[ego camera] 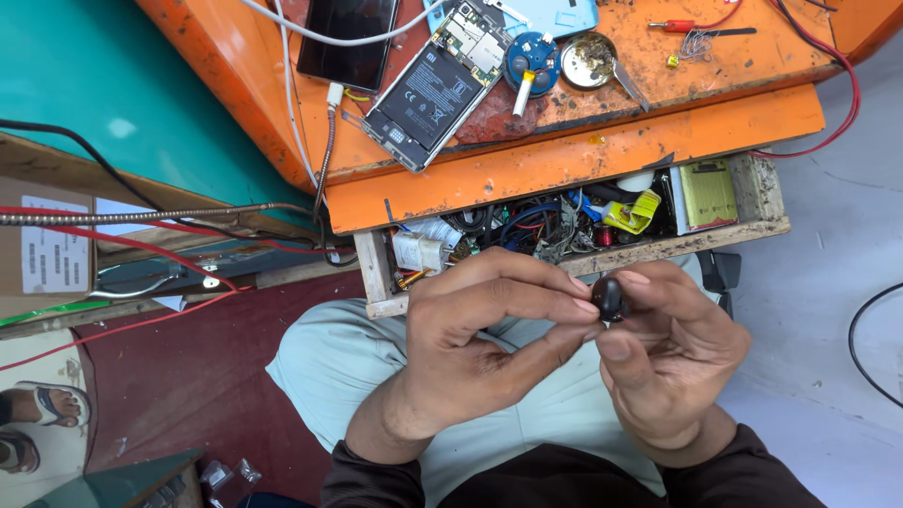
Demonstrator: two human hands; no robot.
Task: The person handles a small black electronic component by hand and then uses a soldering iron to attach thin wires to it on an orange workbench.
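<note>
1. Head view, looking down: both hands meet over the lap, just in front of an open wooden drawer (752, 202). Between them sits a small black rounded part (609, 297) — possibly an earbud, too small to be sure.

2. The left hand (480, 329) reaches in from the left, its fingertips pressed against the part's left side. The right hand (673, 353) closes on it from the right, thumb below and forefinger above. So both hands pinch the same piece, and neither is spread.

3. The part lies right at the fingertips, at the midpoint between the hands, its long axis roughly upright in the picture. Neither hand is clearly nearer.

4. Up on the orange bench (564, 155): an opened phone (437, 85) with its black battery showing lies on a slant, a dark phone (348, 38) to its left with the screen off, and a blue round dish (531, 58) and a metal dish (588, 59) to its right.

5. Packages and labels — a yellow-green flat pack (707, 193) stands in the drawer's right end, with a yellow strip (632, 212) amid tangled wires. Far left, a brown carton (42, 240) carries a white rectangular label.
</note>
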